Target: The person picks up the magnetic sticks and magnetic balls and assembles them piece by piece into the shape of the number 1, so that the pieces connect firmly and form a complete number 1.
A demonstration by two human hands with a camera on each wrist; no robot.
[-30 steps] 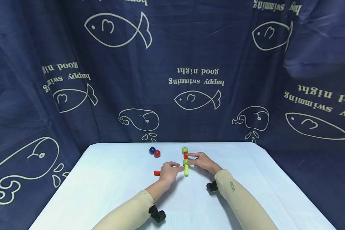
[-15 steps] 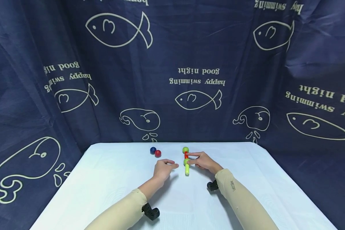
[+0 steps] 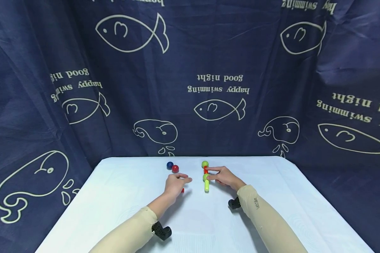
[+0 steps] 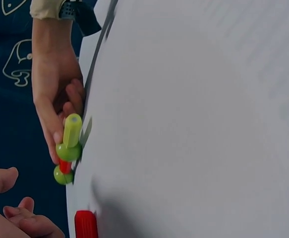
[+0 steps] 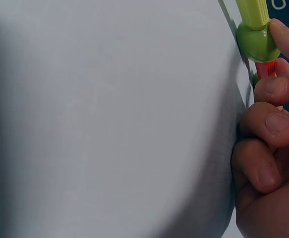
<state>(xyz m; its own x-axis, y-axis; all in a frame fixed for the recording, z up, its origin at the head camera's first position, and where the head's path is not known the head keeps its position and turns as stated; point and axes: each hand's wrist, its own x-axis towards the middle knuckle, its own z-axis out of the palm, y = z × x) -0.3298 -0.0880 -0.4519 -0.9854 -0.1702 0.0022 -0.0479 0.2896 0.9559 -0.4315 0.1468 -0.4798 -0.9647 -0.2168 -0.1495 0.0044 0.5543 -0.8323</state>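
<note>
A joined piece lies on the table in the head view: far green ball [image 3: 204, 164], red stick [image 3: 206, 170], near green ball [image 3: 206, 177] and yellow-green stick [image 3: 207, 186] in a line. My right hand [image 3: 225, 176] holds it from the right, thumb at the near green ball [image 5: 258, 42] and index finger by the red stick. Its other fingers are curled in the right wrist view. To the left, my left hand [image 3: 174, 186] hovers with nothing between its relaxed fingers. Partly hidden below it is a loose red stick [image 3: 182, 190], also visible in the left wrist view.
A blue ball [image 3: 170, 165] and a red ball [image 3: 175, 169] sit side by side near the far edge of the white table [image 3: 250, 225], beyond my left hand. A dark blue curtain [image 3: 183, 140] hangs behind the table.
My left hand has drawn away to the left from the yellow-green stick and is now over the loose red stick. The right hand has stayed at the joined piece.
</note>
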